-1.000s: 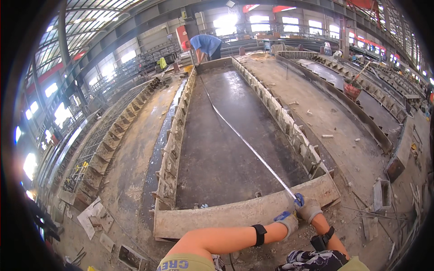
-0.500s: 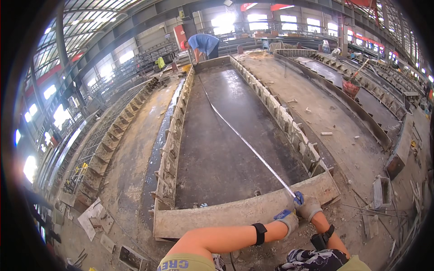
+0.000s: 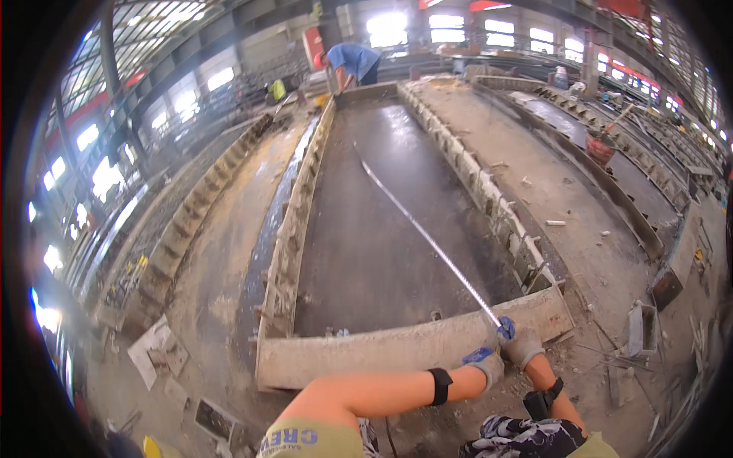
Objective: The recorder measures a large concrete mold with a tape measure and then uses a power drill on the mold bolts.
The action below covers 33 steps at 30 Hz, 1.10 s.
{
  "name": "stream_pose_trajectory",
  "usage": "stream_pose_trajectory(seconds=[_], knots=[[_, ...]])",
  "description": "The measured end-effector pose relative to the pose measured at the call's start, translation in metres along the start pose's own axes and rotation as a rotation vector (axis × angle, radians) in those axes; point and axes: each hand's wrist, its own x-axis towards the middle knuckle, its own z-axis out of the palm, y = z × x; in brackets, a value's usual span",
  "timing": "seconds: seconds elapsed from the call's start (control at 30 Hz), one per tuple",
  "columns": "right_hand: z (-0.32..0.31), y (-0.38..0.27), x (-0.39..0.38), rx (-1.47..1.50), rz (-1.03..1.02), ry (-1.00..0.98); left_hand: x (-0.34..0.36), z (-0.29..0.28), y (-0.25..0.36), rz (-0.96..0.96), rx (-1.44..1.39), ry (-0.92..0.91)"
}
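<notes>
My right hand (image 3: 518, 343), in a grey glove with blue, is closed on the near end of a long silver measuring tape (image 3: 435, 244), which runs diagonally across the dark bed of a rectangular form. My left hand (image 3: 485, 366), gloved the same way, is beside it at the form's near end wall (image 3: 389, 351), fingers curled; what it holds, if anything, is hidden. The form's long side walls (image 3: 489, 191) carry many brackets. The tape's far end lies toward the far left of the bed, too blurred to make out clearly.
A co-worker in blue (image 3: 353, 62) bends over the form's far end, hands low at its edge. Similar forms (image 3: 573, 160) lie on both sides, with a red bucket (image 3: 600, 150) at right. Metal scraps (image 3: 156, 347) and a hollow metal block (image 3: 641, 328) lie on the near floor.
My view has tilted and shifted slightly, and the picture is blurrier. My hands sit a little higher in the picture, still in the same grip. The co-worker stays bent at the far end.
</notes>
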Motion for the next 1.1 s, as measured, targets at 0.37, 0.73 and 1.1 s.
stream_pose_trajectory(seconds=[0.37,0.73,1.1], knots=[[0.014,0.010,0.007,0.207,-0.091,0.072,-0.013,-0.015,0.009,0.048,-0.043,-0.058],[0.038,0.047,0.025,-0.081,-0.168,0.046,-0.012,-0.018,0.006,0.040,-0.037,-0.060],[0.009,0.013,0.006,0.136,-0.142,0.118,-0.012,-0.021,0.003,0.018,0.011,-0.050]])
